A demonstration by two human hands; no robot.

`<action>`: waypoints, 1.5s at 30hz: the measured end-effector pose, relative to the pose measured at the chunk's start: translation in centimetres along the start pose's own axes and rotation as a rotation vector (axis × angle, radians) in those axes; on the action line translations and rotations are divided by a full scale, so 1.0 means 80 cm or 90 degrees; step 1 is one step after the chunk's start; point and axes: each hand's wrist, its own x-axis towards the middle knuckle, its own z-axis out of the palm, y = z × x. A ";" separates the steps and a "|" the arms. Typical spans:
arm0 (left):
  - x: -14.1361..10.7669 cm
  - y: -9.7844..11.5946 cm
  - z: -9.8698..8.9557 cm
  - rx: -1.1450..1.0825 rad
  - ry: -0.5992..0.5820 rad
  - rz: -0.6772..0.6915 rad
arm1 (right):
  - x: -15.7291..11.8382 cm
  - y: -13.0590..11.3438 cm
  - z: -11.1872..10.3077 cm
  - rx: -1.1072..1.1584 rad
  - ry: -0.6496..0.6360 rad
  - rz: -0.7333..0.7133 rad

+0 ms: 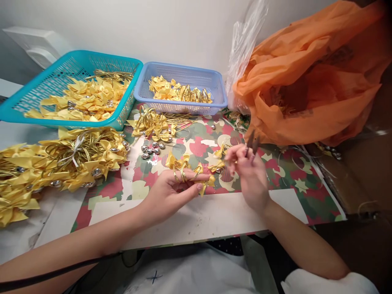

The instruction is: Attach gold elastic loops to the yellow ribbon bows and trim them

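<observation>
My left hand (174,190) is closed on a yellow ribbon flower (208,183), pinched between thumb and fingertips. Gold cord loops (183,170) with more yellow ribbon petals (177,160) hang around its fingers. Just to the right, my right hand (249,175) is raised and closed around small dark scissors (253,143), their two pointed blades up; motion blurs them somewhat. Its thumb and index finger come together near the flower, and I cannot make out whether anything thin is between them. More yellow ribbon pieces (221,152) lie on the patterned sheet between and behind the hands.
A teal basket (134,87) and a blue basket (180,67) hold yellow flowers. Bundled flowers (79,159) lie at left, silver bells (150,150) and gold-corded flowers (153,126) mid-table. An orange plastic bag (281,53) stands at right. A white strip (211,216) borders the front edge.
</observation>
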 end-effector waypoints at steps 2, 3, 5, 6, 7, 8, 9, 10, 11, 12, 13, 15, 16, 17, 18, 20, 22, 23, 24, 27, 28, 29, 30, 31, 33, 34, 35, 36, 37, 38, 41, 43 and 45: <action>-0.001 0.000 0.000 -0.006 0.006 -0.021 | 0.001 -0.005 -0.012 -0.100 -0.030 -0.115; -0.001 0.001 0.000 -0.005 0.006 -0.031 | 0.001 -0.008 -0.017 -0.178 -0.065 -0.174; 0.000 0.002 -0.001 0.006 0.009 -0.052 | 0.003 -0.012 -0.023 -0.355 -0.146 -0.280; 0.000 0.002 -0.001 0.016 0.015 -0.061 | 0.004 -0.014 -0.025 -0.433 -0.175 -0.323; 0.001 0.003 -0.002 0.028 0.021 -0.067 | 0.005 -0.015 -0.026 -0.495 -0.189 -0.356; 0.001 0.003 -0.002 0.041 0.030 -0.073 | 0.006 -0.015 -0.026 -0.544 -0.192 -0.380; 0.001 0.004 -0.002 0.055 0.038 -0.079 | 0.007 -0.016 -0.027 -0.585 -0.191 -0.394; 0.001 0.004 -0.003 0.068 0.045 -0.085 | 0.007 -0.017 -0.027 -0.618 -0.190 -0.403; 0.001 0.004 -0.003 0.078 0.050 -0.091 | 0.007 -0.018 -0.027 -0.647 -0.189 -0.408; 0.001 0.004 -0.002 0.087 0.052 -0.098 | 0.007 -0.018 -0.028 -0.674 -0.190 -0.412; 0.001 0.004 -0.002 0.093 0.052 -0.105 | 0.006 -0.019 -0.028 -0.697 -0.190 -0.416; 0.000 0.004 -0.002 0.100 0.050 -0.113 | 0.005 -0.020 -0.027 -0.731 -0.188 -0.424; 0.000 0.004 -0.002 0.102 0.049 -0.116 | 0.005 -0.021 -0.027 -0.742 -0.185 -0.431; 0.000 0.004 -0.002 0.103 0.049 -0.117 | 0.005 -0.021 -0.026 -0.749 -0.182 -0.437; 0.000 0.004 -0.002 0.103 0.049 -0.120 | 0.004 -0.021 -0.026 -0.754 -0.179 -0.443; -0.001 0.004 -0.002 0.097 0.048 -0.128 | 0.004 -0.020 -0.025 -0.762 -0.175 -0.454; -0.001 0.004 -0.002 0.084 0.045 -0.137 | 0.004 -0.019 -0.024 -0.768 -0.172 -0.461; -0.001 0.004 -0.001 0.077 0.045 -0.138 | 0.004 -0.019 -0.024 -0.770 -0.171 -0.463; -0.001 0.005 -0.001 0.069 0.046 -0.138 | 0.003 -0.019 -0.024 -0.772 -0.170 -0.466; 0.000 0.005 -0.001 0.053 0.053 -0.138 | 0.003 -0.019 -0.024 -0.768 -0.163 -0.469; 0.000 0.005 -0.001 0.051 0.055 -0.139 | 0.004 -0.019 -0.025 -0.763 -0.159 -0.468; 0.000 0.005 -0.001 0.051 0.056 -0.141 | 0.004 -0.020 -0.026 -0.756 -0.155 -0.462; 0.000 0.005 -0.001 0.051 0.059 -0.143 | 0.005 -0.020 -0.027 -0.748 -0.148 -0.453; 0.000 0.005 -0.001 0.051 0.062 -0.146 | 0.006 -0.021 -0.028 -0.740 -0.141 -0.440; 0.001 0.005 -0.001 0.040 0.063 -0.154 | 0.007 -0.021 -0.030 -0.728 -0.131 -0.416; 0.001 0.006 0.000 0.032 0.063 -0.159 | 0.008 -0.021 -0.031 -0.725 -0.131 -0.409; 0.001 0.006 0.000 0.023 0.062 -0.163 | 0.008 -0.020 -0.031 -0.723 -0.137 -0.409; 0.001 0.006 0.000 0.015 0.060 -0.164 | 0.009 -0.020 -0.031 -0.723 -0.147 -0.413; 0.002 0.007 -0.001 0.006 0.059 -0.164 | 0.008 -0.019 -0.031 -0.724 -0.157 -0.420; 0.002 0.007 -0.001 -0.001 0.058 -0.163 | 0.008 -0.018 -0.030 -0.725 -0.164 -0.427; 0.003 0.007 -0.001 -0.022 0.059 -0.167 | 0.007 -0.016 -0.028 -0.740 -0.162 -0.446; 0.004 0.007 -0.001 -0.029 0.065 -0.179 | 0.006 -0.015 -0.028 -0.750 -0.160 -0.454; 0.004 0.007 -0.001 -0.037 0.073 -0.191 | 0.006 -0.015 -0.028 -0.756 -0.160 -0.459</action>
